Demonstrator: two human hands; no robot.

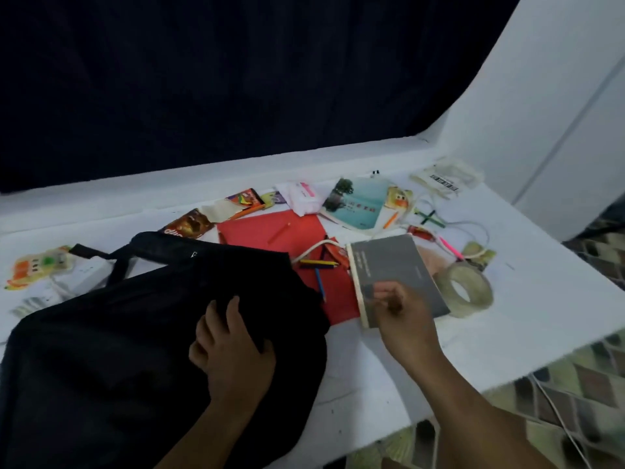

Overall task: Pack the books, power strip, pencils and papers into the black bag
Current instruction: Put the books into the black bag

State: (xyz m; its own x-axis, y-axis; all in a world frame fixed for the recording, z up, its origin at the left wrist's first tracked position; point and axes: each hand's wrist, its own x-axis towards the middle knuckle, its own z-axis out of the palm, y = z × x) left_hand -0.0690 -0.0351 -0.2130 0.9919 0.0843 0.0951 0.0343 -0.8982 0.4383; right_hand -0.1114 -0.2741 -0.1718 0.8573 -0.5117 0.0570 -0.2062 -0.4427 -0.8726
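The fingers (221, 316) of the left hand (233, 353) lie spread and pressed flat on the black bag (142, 340), clasping nothing that can be seen. The fingers of the right hand (402, 316) are curled onto the near corner of a grey book (394, 269); they seem to pinch its cover, though motion blur leaves the grip uncertain.

The black bag lies flat on the white table (527, 319), its strap (111, 257) reaching toward the far edge. The grey book lies just right of the bag, partly on a red paper sheet (267, 228) that spreads out from under the bag's far right edge. On that sheet, beside the bag, lie a yellow pencil (318, 263), a blue pencil (320, 284) and, farther back, an orange pencil (279, 232). A white cable (313, 249) curves across the sheet toward the bag.

Left of the bag sits a white power strip (84, 274) with a colourful packet (39, 265) beside it. Beyond the red sheet, well away from the bag, rest a teal-covered book (360, 206), a brown snack wrapper (189, 225) and a pack of tissues (302, 196). A roll of clear tape (465, 288) stands just right of the grey book, farthest from the bag.
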